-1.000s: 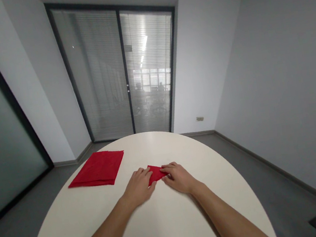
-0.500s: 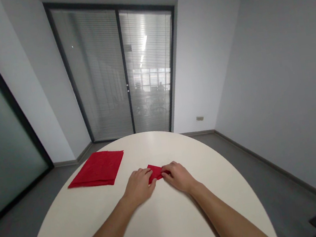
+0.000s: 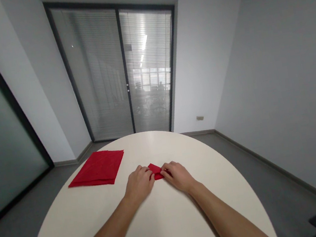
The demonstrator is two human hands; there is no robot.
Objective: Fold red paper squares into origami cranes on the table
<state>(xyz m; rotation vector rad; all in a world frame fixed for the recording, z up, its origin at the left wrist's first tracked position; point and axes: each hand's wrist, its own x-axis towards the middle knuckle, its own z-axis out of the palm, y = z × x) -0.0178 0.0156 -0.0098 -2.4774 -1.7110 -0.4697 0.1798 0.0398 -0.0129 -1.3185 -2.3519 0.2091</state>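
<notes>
On the round, smooth, off-white desk (image 3: pixel 160 220), a small folded piece of red, cloth-like sheet (image 3: pixel 156 170) lies between the left hand (image 3: pixel 139 182) and the right hand (image 3: pixel 178 175). Both are curled nearly closed — thumb and fingers pinching its opposite ends. Further left — near the edge — lies a larger, flat, layered red cloth-like stack (image 3: pixel 97 167).

White, curved-edge table (image 3: pixel 161 224); red cloth stack (image 3: pixel 98 168) lying flat at left, small red piece (image 3: pixel 155 169) near middle.
</notes>
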